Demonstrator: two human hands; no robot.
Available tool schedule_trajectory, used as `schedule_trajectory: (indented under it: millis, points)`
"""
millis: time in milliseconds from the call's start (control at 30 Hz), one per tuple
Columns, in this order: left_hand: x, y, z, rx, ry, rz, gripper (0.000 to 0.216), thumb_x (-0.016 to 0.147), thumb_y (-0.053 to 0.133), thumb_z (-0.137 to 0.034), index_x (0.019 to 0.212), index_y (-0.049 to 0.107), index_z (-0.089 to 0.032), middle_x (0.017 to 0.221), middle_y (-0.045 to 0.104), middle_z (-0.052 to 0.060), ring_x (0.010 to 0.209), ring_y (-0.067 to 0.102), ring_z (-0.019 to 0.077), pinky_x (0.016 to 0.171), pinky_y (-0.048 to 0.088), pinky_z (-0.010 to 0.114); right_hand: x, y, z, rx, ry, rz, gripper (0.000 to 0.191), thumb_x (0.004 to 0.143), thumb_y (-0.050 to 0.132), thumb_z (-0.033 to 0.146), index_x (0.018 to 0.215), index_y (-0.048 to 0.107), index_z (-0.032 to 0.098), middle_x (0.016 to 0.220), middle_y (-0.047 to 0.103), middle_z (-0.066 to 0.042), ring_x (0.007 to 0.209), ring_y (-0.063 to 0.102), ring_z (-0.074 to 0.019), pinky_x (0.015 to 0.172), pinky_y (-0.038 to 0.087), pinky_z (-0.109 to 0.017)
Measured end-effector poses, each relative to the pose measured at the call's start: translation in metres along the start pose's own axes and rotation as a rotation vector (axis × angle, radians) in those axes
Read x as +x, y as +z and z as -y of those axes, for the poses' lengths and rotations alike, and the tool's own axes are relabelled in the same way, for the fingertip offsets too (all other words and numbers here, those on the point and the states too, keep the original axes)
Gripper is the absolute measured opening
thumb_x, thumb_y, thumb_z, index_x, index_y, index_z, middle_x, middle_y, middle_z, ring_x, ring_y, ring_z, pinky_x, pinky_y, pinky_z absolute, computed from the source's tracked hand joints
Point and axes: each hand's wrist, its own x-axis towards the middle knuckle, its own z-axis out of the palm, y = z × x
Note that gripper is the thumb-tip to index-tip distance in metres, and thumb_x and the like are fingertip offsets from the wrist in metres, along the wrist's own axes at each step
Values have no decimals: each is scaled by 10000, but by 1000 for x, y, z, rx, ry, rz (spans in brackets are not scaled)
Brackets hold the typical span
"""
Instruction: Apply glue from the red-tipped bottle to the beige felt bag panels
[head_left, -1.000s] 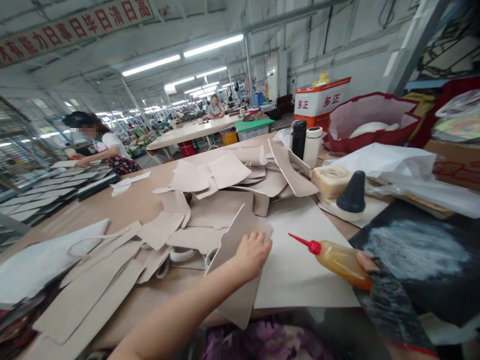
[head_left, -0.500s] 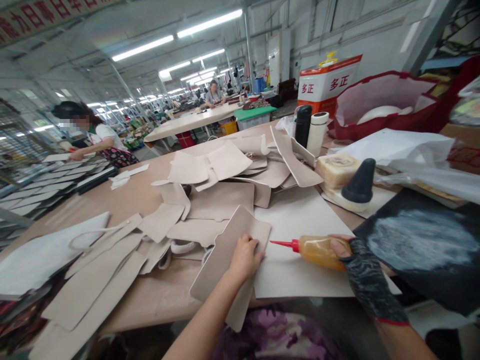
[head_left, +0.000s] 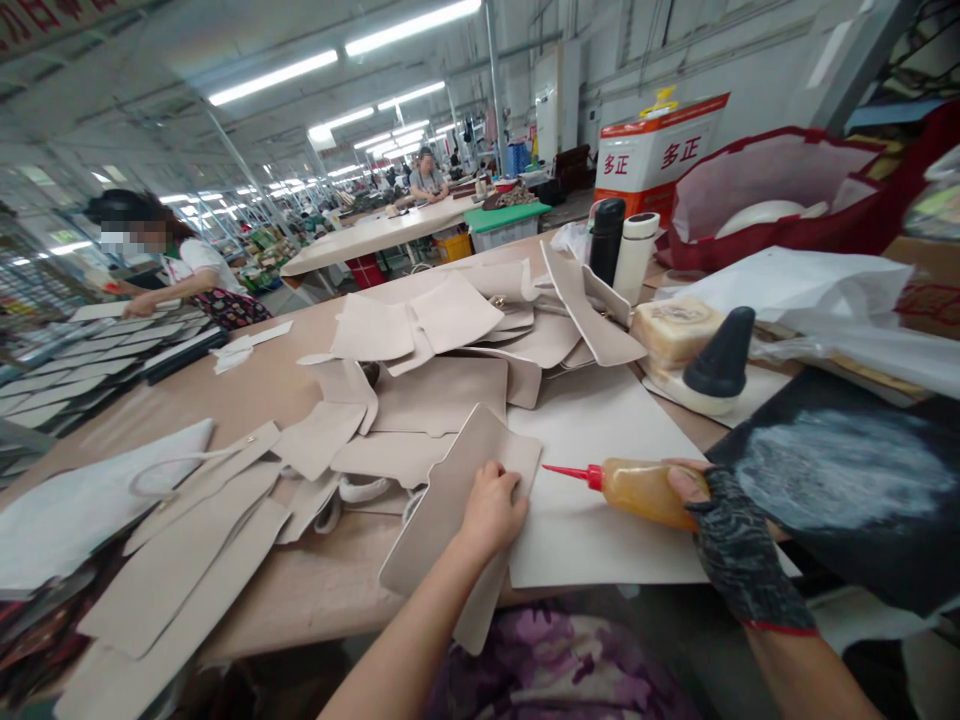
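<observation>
My left hand [head_left: 491,507] presses down on a beige cut leather piece [head_left: 450,500] lying at the near edge of the brown worktable [head_left: 315,590]. My right hand [head_left: 720,520], in a dark fingerless glove, grips an amber glue bottle [head_left: 641,490] with a red nozzle pointing left towards that piece. The nozzle tip hovers over a pale sheet of card [head_left: 600,480] just right of the piece.
A heap of beige leather pieces [head_left: 435,350] covers the table's middle and left. Two flasks [head_left: 619,255], a black cone-shaped tool [head_left: 716,360], a red bag [head_left: 780,200] and a dark slab [head_left: 847,480] lie to the right. A co-worker [head_left: 180,280] stands far left.
My right hand swung the glue bottle down and leftwards until its nozzle points level at the beige piece. My left hand slid slightly nearer along the piece.
</observation>
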Motion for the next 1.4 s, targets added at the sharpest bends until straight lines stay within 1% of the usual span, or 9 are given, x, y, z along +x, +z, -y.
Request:
schedule_trajectory:
  millis: [167,267,433,533,733,967,1100,1267,1400]
  points:
    - [0,7,-6,79,-19,-29,222,789,497,-217,967,623,-175,1031,524,91,980,478,220,880,422,298,-6,4,4,-6,24,4,392,741,550,559,903,601,206,875,608,-77,803,552,-257,745,424,-397]
    - [1,12,-9,154,-25,-12,212,791,454,-135,920,622,-145,1022,541,120,987,480,245,847,443,329,-7,5,7,-59,-4,-12,412,736,542,581,886,598,201,853,611,-72,792,563,-261,752,434,-412]
    - [7,14,-2,145,9,-2,246,791,409,-56,869,631,-125,995,569,127,981,493,238,829,446,318,-12,8,17,-249,-242,-30,433,790,472,617,881,567,205,847,603,-71,809,568,-261,778,447,-427]
    - [12,11,5,109,19,-15,223,781,434,-61,844,636,-132,985,583,104,969,507,214,856,432,293,-15,14,23,-269,-376,-38,388,834,454,575,899,548,205,862,592,-73,820,568,-252,783,458,-422]
    - [11,6,8,23,19,-41,211,784,454,-82,859,640,-149,992,599,72,958,538,177,850,433,246,-12,28,27,-240,-509,-11,231,867,494,426,933,532,208,894,576,-80,859,564,-251,803,473,-441]
    - [11,7,10,-27,8,-66,197,778,449,-84,789,637,-143,931,605,78,892,560,185,802,448,266,-3,36,29,-307,-705,35,139,864,515,303,976,532,223,889,592,-114,879,569,-292,802,489,-500]
    - [11,5,8,-39,10,-68,200,779,450,-92,767,645,-136,934,608,84,893,563,190,801,448,268,-4,36,32,-329,-767,58,128,849,533,282,967,569,244,876,621,-110,842,590,-295,766,508,-512]
    - [10,4,8,-47,5,-73,201,779,453,-100,745,647,-142,942,608,81,888,567,186,794,451,265,-2,37,35,-318,-781,93,146,834,543,306,954,597,243,898,635,-111,880,587,-309,817,492,-559]
    - [11,5,9,-52,7,-78,191,776,464,-106,736,646,-151,933,608,72,883,567,176,798,450,254,0,35,34,-294,-788,132,145,844,532,270,980,572,238,883,624,-118,847,590,-292,782,509,-536]
